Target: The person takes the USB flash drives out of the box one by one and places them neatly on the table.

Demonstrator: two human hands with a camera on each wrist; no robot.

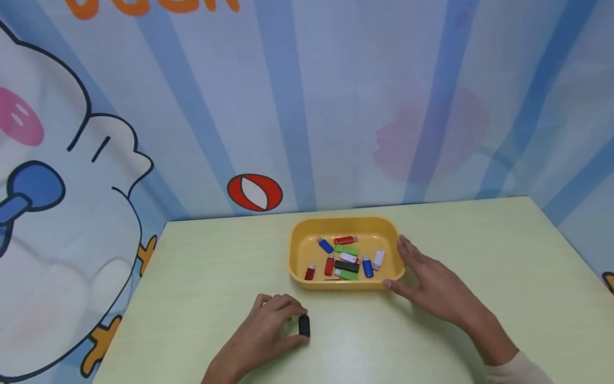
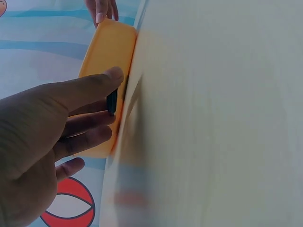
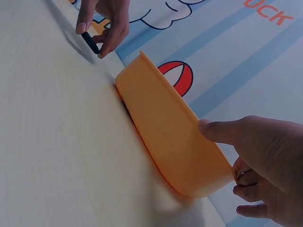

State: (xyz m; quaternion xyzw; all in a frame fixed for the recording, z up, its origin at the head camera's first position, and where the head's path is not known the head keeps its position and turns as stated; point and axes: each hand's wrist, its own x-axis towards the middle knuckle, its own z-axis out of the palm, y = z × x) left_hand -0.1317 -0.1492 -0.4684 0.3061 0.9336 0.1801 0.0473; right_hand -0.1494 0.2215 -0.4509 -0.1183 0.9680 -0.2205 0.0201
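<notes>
My left hand pinches a small black USB stick between thumb and fingertips, close over the table in front of the tray. In the left wrist view the same black stick shows edge-on under the thumb. A yellow plastic tray holds several USB sticks, among them a blue one, a white one and a black one. My right hand grips the tray's right end, thumb on the front rim. The right wrist view shows fingers curled behind the tray's corner.
The pale table runs back to a printed backdrop with blue stripes. Behind the tray's left side, a red and white ball is printed on that backdrop.
</notes>
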